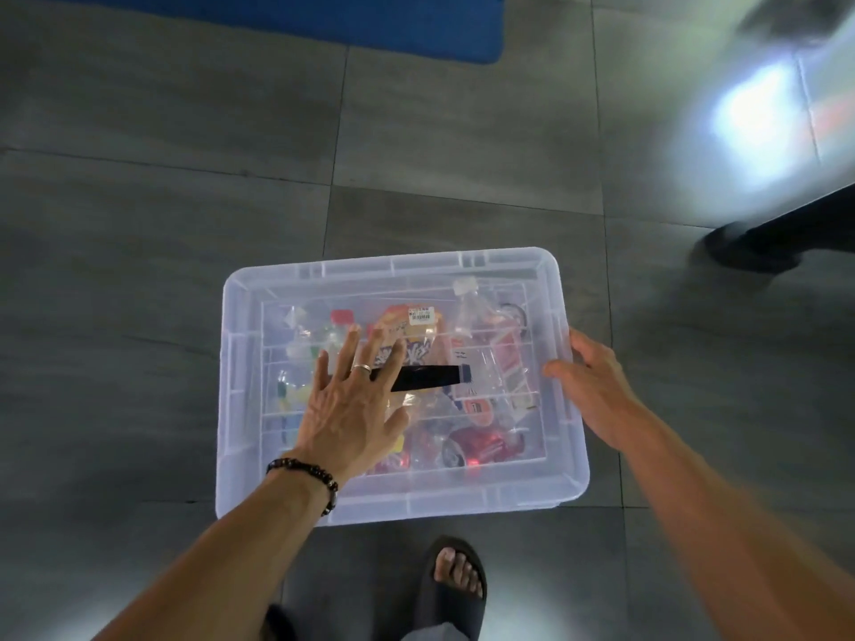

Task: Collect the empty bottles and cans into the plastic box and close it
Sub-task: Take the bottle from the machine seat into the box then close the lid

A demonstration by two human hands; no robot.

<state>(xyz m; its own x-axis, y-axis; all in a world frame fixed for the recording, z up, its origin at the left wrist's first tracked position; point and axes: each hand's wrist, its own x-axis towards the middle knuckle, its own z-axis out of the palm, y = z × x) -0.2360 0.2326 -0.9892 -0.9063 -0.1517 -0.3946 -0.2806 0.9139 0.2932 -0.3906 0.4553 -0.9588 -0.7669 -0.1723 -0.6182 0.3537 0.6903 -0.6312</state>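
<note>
Box [571, 460] of clear plastic sits on the grey tiled floor [139, 270], just ahead of a sandalled foot [455, 578], with its clear lid [393, 270] already laid over the top. Through the lid show crushed bottles [467, 312], a red can [483, 448] lying on its side and some coloured wrappers, all piled loosely.

From the head view, the left hand [351, 404] lies flat on the middle of the lid with fingers spread and straight, covering one end of a black strip [428, 377] there. The right hand [594, 384] curls its fingers round the right rim of the lid, thumb on top.

Judging by this, the step is seating the lid. To do it well, press down near the edges and corners rather than the centre, since thin plastic like this will likely bow in the middle without catching. Work round each side in turn, and check that no bottle neck pokes up under the lid.

Lid and box are smooth, glossy and ribbed, with rounded corners. A blue mat [324, 20] lies well apart at the far side.
</note>
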